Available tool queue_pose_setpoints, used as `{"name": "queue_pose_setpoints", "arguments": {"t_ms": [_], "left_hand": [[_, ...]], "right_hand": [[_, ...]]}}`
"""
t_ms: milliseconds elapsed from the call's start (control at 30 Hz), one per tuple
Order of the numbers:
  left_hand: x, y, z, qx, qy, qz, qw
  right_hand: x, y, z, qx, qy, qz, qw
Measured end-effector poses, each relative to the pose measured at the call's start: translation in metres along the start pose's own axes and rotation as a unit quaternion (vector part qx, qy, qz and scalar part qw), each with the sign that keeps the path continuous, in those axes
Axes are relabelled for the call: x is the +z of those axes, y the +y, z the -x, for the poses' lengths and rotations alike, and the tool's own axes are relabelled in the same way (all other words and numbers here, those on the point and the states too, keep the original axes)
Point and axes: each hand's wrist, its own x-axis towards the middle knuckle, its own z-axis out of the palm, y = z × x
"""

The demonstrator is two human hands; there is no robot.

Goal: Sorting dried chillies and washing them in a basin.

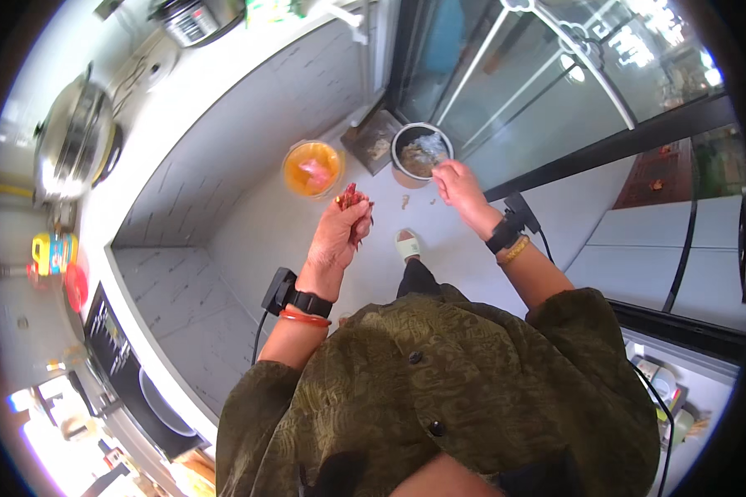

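Note:
My left hand (342, 233) is closed around a bunch of small dark red pieces (352, 197), perhaps dried chillies; some stick out above the thumb and below the fingers. To the right, my right hand (457, 189) has its fingers drawn together near the rim of a round bin (410, 180); whether anything small is between the fingertips cannot be told. Brown scraps and clear plastic (431, 146) lie in that bin. An orange-yellow tub (291, 180) with something pink inside stands on the floor beyond my left hand.
A dustpan (367, 144) with scraps lies between tub and bin. Small bits (405, 201) dot the floor near my slippered foot (406, 244). A white counter (193, 87) carrying a steel pot (78, 136) runs along the left; a glass door (522, 93) stands at right.

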Motion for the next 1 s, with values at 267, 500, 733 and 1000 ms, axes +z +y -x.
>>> {"name": "queue_pose_setpoints", "arguments": {"t_ms": [267, 500, 733, 1000], "left_hand": [[0.091, 0.005, -0.157, -0.016, 0.005, -0.115, 0.993], [0.099, -0.001, -0.201, -0.032, 0.071, -0.108, 0.991], [0.101, 0.010, -0.196, -0.037, 0.086, -0.074, 0.993], [0.091, 0.025, -0.176, 0.000, 0.126, -0.098, 0.987]], "right_hand": [[-0.074, -0.045, -0.123, -0.124, 0.073, 0.207, 0.968], [-0.134, 0.010, -0.216, -0.160, 0.051, 0.293, 0.941], [-0.130, 0.008, -0.218, 0.039, 0.004, 0.137, 0.990], [-0.143, 0.066, -0.269, -0.232, -0.080, 0.487, 0.838]]}}
